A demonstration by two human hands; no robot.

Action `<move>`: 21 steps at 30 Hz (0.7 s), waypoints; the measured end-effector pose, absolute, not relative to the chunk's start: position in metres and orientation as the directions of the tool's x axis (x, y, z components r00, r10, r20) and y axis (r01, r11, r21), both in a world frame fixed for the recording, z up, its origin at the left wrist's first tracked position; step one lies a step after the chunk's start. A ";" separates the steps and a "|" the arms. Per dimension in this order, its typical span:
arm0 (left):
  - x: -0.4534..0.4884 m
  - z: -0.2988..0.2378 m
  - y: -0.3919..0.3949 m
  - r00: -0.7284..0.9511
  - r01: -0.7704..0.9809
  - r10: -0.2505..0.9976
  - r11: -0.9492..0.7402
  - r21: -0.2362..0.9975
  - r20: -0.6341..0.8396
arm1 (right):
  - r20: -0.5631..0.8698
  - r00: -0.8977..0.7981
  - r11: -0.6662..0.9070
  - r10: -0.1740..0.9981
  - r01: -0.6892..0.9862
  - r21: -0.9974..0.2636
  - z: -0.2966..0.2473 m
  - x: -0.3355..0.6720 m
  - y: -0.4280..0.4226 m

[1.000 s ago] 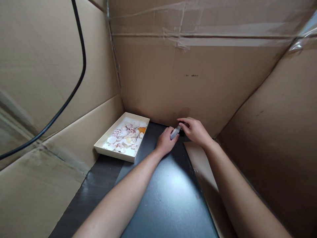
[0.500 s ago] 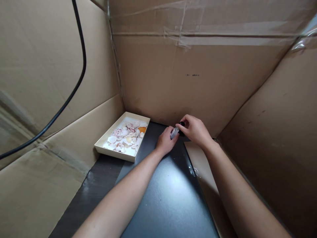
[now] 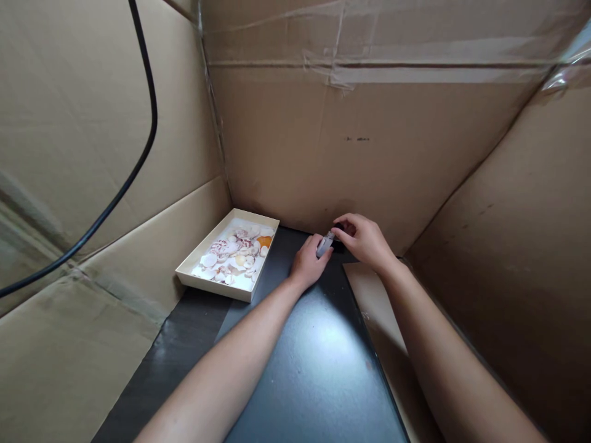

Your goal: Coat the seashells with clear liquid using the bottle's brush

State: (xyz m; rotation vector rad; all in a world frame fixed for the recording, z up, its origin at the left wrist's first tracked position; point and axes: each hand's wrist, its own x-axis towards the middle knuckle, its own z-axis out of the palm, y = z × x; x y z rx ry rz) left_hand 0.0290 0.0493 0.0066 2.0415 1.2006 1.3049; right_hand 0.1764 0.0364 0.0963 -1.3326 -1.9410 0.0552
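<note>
My left hand (image 3: pixel 309 263) is wrapped round a small, pale translucent bottle (image 3: pixel 325 245), which tilts up and to the right. At its upper end is a black cap (image 3: pixel 339 226), largely covered by the fingers of my right hand (image 3: pixel 364 239). That hand pinches the cap between thumb and fingertips. A narrower neck shows between the bottle's body and the cap. Both hands are close together at the far end of the dark mat (image 3: pixel 305 369).
To the left sits a shallow cream tray (image 3: pixel 215 288) with a picture of seashells (image 3: pixel 235 249). A cardboard strip (image 3: pixel 369 295) lies under my right forearm. Cardboard walls (image 3: pixel 295 147) enclose the table, and a black cable (image 3: pixel 154 111) hangs at left.
My right fingers have closed further over the black cap, so less of it shows. The left hand holds the bottle in nearly the same place.
</note>
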 end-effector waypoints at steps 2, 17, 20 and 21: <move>0.029 0.006 0.049 0.178 0.431 0.843 -0.530 0.731 0.507 | 0.568 -0.187 0.478 0.802 0.772 -0.420 0.097 0.175 0.035; 0.029 0.009 0.047 0.080 0.441 0.884 -0.445 0.779 0.460 | 0.551 -0.208 0.486 0.808 0.765 -0.423 0.099 0.174 0.032; 0.029 0.008 0.047 0.085 0.435 0.874 -0.465 0.771 0.478 | 0.550 -0.171 0.454 0.818 0.779 -0.433 0.098 0.177 0.034; 0.029 0.008 0.048 0.086 0.432 0.870 -0.472 0.768 0.486 | 0.543 -0.152 0.436 0.826 0.783 -0.443 0.097 0.178 0.035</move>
